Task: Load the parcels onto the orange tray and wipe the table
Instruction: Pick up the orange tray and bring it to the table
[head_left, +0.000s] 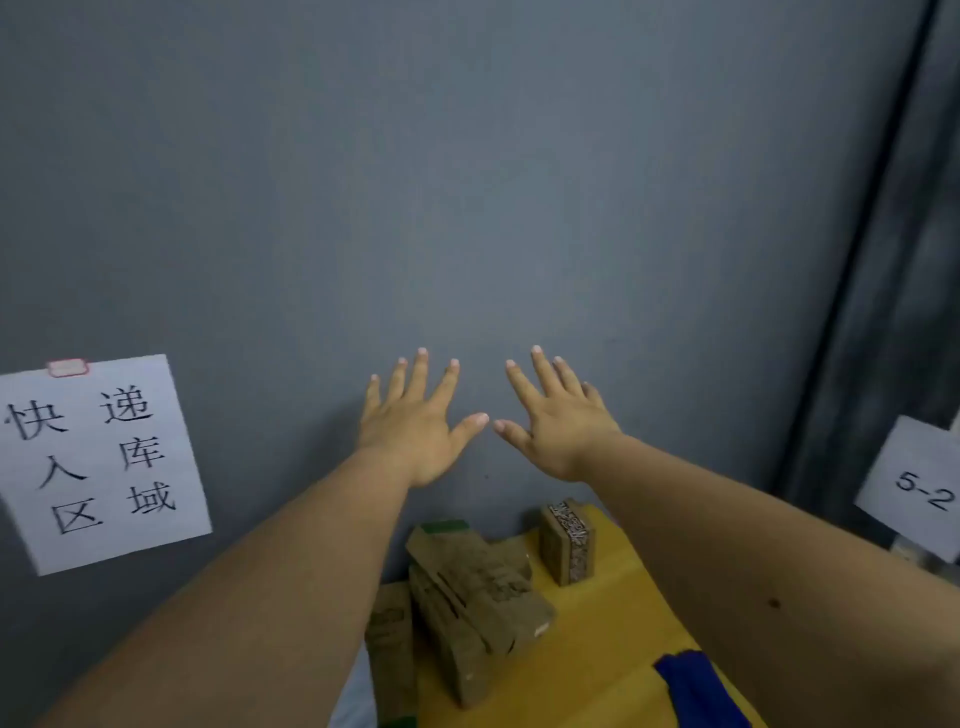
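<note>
Cardboard parcels (467, 587) lie on the yellow surface (613, 613) beneath both hands, left (415, 426) and right (561, 426); fingers spread, holding nothing.

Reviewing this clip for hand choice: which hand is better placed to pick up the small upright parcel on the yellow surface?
Probably the right hand. Both hands are open and empty; the small upright parcel stands beside the right forearm, while the left hand is farther off.

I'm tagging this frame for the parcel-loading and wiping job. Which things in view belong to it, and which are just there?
Job:
- cardboard parcels, piled
- small parcel, upright
- yellow-orange surface under them
- blue cloth
- left hand and right hand, both spread, holding nothing

Just there:
- paper sign on the wall
- "5-2" label
- grey wall
</note>
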